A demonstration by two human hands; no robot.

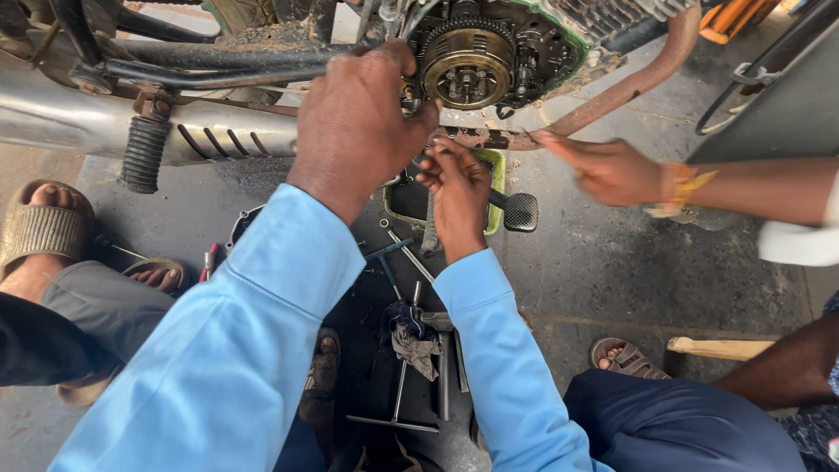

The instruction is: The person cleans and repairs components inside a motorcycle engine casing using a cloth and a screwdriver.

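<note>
At upper centre, the left hand (pixel 354 122) presses fingers against the clutch assembly (pixel 468 65), its grip unclear. Just below, the right hand (pixel 459 188) curls half-closed; whether it holds anything cannot be told. A co-worker's hand (pixel 603 166) reaches in from the right.

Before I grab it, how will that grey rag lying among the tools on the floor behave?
The rag looks crumpled and limp, so it will likely flop and drape. It lies over a T-handle wrench, so it may snag or drag it. It looks dirty, possibly oily.
</note>
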